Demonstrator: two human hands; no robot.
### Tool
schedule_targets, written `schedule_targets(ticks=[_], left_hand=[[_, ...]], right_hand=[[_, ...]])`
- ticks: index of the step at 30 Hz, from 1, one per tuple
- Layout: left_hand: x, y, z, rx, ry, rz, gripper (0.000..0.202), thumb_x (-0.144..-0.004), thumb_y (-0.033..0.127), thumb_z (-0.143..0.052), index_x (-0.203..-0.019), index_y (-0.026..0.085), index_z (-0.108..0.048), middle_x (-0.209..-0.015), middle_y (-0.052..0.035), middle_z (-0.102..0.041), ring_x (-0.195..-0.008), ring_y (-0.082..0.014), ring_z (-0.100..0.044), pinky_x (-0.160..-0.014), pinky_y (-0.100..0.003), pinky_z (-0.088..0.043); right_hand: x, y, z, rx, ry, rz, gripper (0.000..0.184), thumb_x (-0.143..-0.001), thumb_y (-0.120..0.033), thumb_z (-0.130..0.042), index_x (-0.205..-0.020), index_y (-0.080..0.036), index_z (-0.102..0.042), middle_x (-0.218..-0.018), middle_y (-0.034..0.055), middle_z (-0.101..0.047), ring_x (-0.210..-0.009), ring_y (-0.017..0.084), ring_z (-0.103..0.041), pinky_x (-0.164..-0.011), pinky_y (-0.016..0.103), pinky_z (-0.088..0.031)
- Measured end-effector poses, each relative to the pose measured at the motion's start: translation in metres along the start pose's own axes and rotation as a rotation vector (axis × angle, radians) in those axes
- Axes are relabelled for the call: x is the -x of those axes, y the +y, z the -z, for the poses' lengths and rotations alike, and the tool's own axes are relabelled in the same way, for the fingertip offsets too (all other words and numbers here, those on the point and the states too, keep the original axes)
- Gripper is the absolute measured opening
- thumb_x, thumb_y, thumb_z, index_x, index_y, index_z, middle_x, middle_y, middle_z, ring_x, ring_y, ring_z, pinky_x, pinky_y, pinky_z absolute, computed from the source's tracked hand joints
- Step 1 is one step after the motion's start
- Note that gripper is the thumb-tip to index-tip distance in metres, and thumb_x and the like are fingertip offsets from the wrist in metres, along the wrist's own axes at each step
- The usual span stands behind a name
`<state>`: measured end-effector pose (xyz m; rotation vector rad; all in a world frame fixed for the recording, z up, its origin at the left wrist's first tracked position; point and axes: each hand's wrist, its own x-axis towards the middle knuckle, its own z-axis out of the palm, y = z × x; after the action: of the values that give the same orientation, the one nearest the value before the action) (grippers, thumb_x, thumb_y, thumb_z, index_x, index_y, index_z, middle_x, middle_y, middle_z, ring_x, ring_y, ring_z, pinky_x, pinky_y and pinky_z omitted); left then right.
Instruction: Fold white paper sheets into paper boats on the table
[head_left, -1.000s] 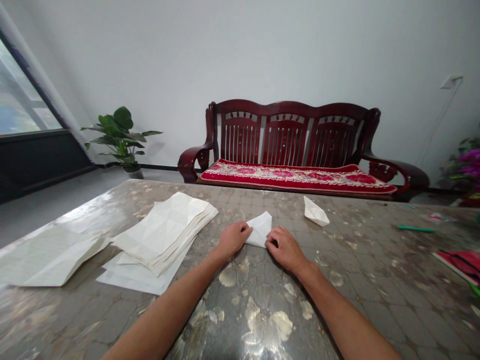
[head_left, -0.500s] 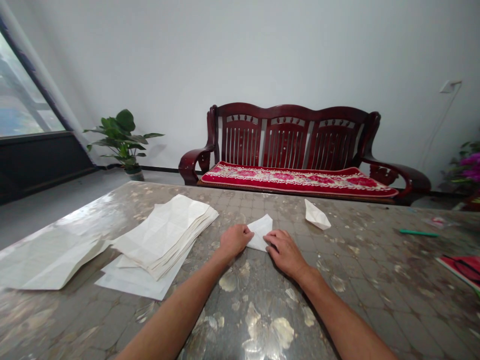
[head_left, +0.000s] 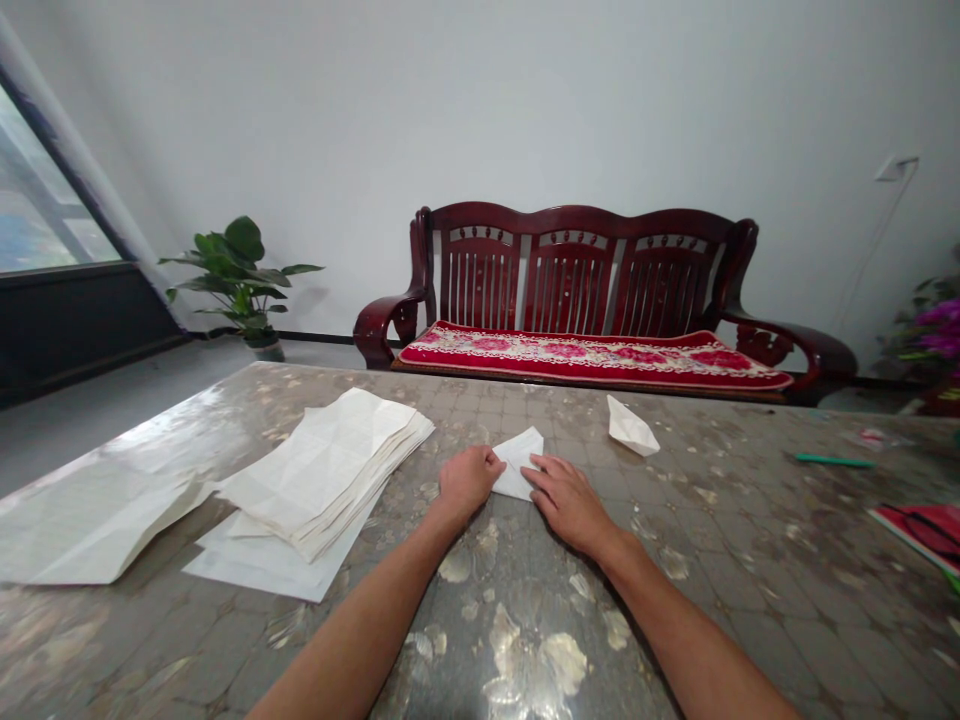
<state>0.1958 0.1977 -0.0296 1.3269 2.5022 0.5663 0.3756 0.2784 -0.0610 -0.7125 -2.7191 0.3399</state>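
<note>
A small folded sheet of white paper (head_left: 519,462) lies on the table between my two hands. My left hand (head_left: 471,478) is closed, its thumb and curled fingers pinching the paper's left edge. From the other side my right hand (head_left: 568,500) rests on the paper's right part, fingers stretched out and slightly apart, fingertips on the sheet. Beyond my right hand sits a folded paper boat (head_left: 631,428), touched by neither hand.
To the left are a stack of creased paper sheets (head_left: 330,465) and a larger creased sheet (head_left: 82,520). At the right lie a green pen (head_left: 834,460) and a red book (head_left: 911,530) with dark glasses (head_left: 926,522). A wooden bench (head_left: 574,260) stands behind the table (head_left: 720,540).
My right hand's fingers have straightened a little on the paper. My left hand keeps its pinch at the left edge. The whole view has shifted slightly.
</note>
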Motion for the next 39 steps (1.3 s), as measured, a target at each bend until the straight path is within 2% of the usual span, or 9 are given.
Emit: schedule_targets(ticks=[6, 16, 26, 34, 39], left_hand=[[-0.0014, -0.0008, -0.0028, -0.016, 0.025, -0.011, 0.022, -0.085, 0.038, -0.058, -0.085, 0.022, -0.072, -0.084, -0.0058, -0.075, -0.080, -0.0211, -0.068, -0.068, -0.026, -0.041], [0.0026, 0.0021, -0.0030, -0.053, 0.033, -0.031, 0.024, -0.089, 0.036, -0.053, -0.087, 0.020, -0.070, -0.088, -0.0081, -0.074, -0.086, -0.0243, -0.069, -0.072, -0.030, -0.043], [0.0020, 0.0029, -0.0075, -0.119, 0.079, -0.070, 0.022, -0.092, 0.034, -0.052, -0.089, 0.020, -0.069, -0.095, -0.0067, -0.073, -0.091, -0.0212, -0.067, -0.078, -0.030, -0.044], [0.0027, 0.0038, -0.0073, -0.149, 0.105, -0.092, 0.021, -0.092, 0.033, -0.054, -0.088, 0.019, -0.069, -0.094, -0.0061, -0.073, -0.091, -0.0219, -0.067, -0.077, -0.031, -0.043], [0.0022, 0.0023, -0.0097, -0.160, 0.110, -0.103, 0.021, -0.093, 0.034, -0.054, -0.089, 0.020, -0.069, -0.095, -0.0056, -0.073, -0.092, -0.0211, -0.066, -0.078, -0.031, -0.042]], right_hand=[[0.0008, -0.0008, -0.0001, -0.011, -0.027, 0.020, 0.043, -0.094, -0.020, -0.047, -0.135, -0.024, -0.059, -0.148, 0.0095, -0.049, -0.139, 0.024, -0.041, -0.116, 0.046, -0.029], [0.0013, 0.0015, -0.0013, 0.003, -0.037, 0.049, 0.043, -0.097, -0.019, -0.042, -0.136, -0.024, -0.057, -0.147, 0.0085, -0.050, -0.139, 0.023, -0.041, -0.117, 0.048, -0.030], [0.0012, -0.0003, 0.0023, 0.014, -0.051, 0.064, 0.042, -0.098, -0.020, -0.040, -0.134, -0.025, -0.059, -0.145, 0.0064, -0.053, -0.138, 0.022, -0.043, -0.117, 0.044, -0.030], [0.0011, -0.0022, 0.0035, 0.051, -0.072, 0.059, 0.046, -0.098, -0.019, -0.035, -0.141, -0.025, -0.052, -0.147, 0.0066, -0.051, -0.139, 0.022, -0.040, -0.117, 0.048, -0.027], [0.0013, -0.0046, 0.0056, 0.085, -0.085, 0.069, 0.046, -0.097, -0.017, -0.035, -0.137, -0.025, -0.055, -0.145, 0.0068, -0.053, -0.139, 0.023, -0.041, -0.117, 0.048, -0.027]])
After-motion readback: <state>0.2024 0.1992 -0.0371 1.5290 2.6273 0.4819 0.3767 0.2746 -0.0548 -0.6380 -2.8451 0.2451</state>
